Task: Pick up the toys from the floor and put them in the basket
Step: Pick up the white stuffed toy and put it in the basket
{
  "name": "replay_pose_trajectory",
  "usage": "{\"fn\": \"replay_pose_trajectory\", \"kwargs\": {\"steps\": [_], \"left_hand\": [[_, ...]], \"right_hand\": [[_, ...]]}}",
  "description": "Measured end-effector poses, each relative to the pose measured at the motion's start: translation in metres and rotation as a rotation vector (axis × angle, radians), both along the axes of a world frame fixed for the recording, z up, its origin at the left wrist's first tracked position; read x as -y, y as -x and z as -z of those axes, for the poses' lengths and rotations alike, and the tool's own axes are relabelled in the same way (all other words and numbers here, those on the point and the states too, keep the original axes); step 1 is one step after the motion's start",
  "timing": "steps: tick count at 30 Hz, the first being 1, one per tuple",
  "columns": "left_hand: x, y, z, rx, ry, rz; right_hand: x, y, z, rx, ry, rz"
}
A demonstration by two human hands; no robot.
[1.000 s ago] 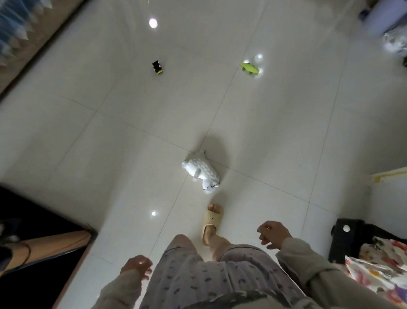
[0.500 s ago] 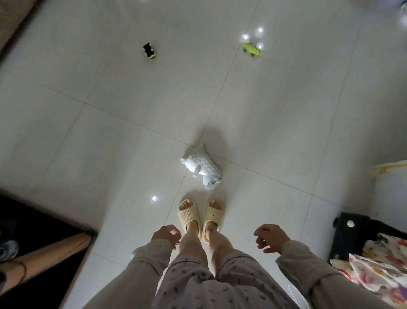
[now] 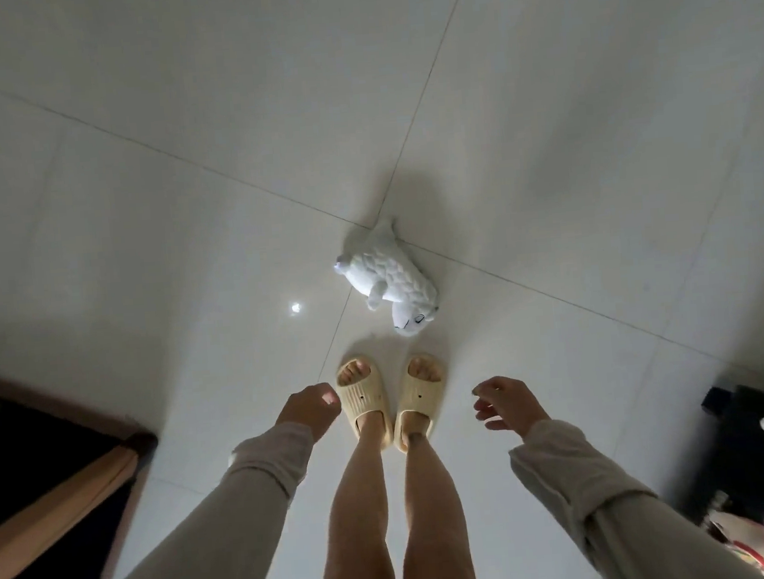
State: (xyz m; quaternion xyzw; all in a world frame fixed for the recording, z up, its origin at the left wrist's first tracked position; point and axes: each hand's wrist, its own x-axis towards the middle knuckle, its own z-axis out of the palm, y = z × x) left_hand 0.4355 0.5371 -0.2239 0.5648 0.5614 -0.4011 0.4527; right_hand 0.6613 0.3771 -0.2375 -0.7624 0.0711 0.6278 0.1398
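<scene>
A white stuffed sheep [image 3: 386, 284] lies on its side on the pale tiled floor [image 3: 182, 213], just beyond the toes of two yellow slippers [image 3: 391, 398] set side by side; the left hand [image 3: 308, 411] hangs beside the left slipper, fingers curled loosely inward, holding nothing; the right hand [image 3: 508, 402] hovers to the right of the feet, fingers spread and empty; both are apart from the sheep; a dark mat [image 3: 32, 454] fills the lower left corner.
</scene>
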Motion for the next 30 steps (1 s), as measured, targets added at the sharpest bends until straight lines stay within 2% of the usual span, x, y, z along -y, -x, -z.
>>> {"fn": "replay_pose_trajectory", "kwargs": {"steps": [3,5,10,12,15,18,22,23,27,30], "left_hand": [[-0.03,-0.026,0.08,-0.006,-0.019,0.085],[-0.052,-0.045,0.13,0.044,-0.077,0.053],[-0.101,-0.081,0.243,0.222,-0.416,0.048],[-0.111,-0.09,0.28,0.272,-0.495,0.045],[-0.111,-0.1,0.325,0.287,-0.481,-0.051],[-0.11,-0.099,0.348,0.271,-0.401,-0.102],[-0.11,-0.073,0.319,0.276,-0.264,-0.551],[-0.106,-0.064,0.301,0.287,-0.253,-0.6],[-0.074,-0.031,0.202,0.307,-0.143,-0.823],[-0.039,-0.006,0.106,0.296,-0.047,-0.921]], "right_hand": [[-0.02,-0.007,0.082,-0.016,0.03,0.132],[-0.032,-0.008,0.134,-0.012,0.036,0.201],[-0.046,0.0,0.251,-0.046,0.014,0.437],[-0.049,0.005,0.29,-0.054,0.023,0.501],[-0.051,0.013,0.327,-0.081,0.007,0.569],[-0.051,0.02,0.338,-0.121,-0.084,0.659],[-0.046,0.019,0.302,-0.09,-0.09,0.637],[-0.044,0.018,0.285,-0.077,-0.086,0.628],[-0.036,0.016,0.188,0.042,-0.104,0.646],[-0.028,0.012,0.1,0.122,-0.14,0.572]]}}
